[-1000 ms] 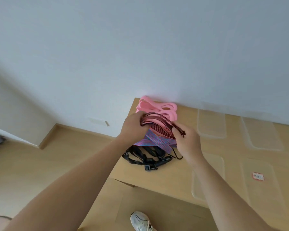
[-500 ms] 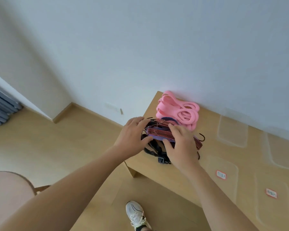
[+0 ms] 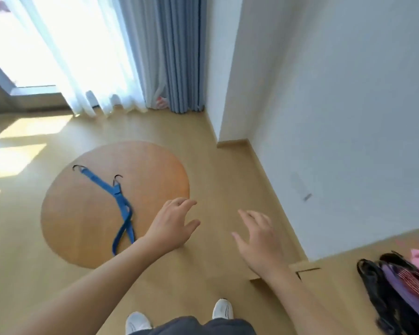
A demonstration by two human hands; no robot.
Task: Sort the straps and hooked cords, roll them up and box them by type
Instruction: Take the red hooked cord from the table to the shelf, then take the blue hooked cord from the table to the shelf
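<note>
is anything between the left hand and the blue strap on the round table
Nothing visible is. The left hand hangs open just right of the blue strap, which lies alone on the round table. Only bare tabletop separates them. The right hand is also open, farther right over the floor.

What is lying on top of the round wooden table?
Only a blue strap with dark hooks lies on the round table; the left forearm covers the table's near edge.
</note>
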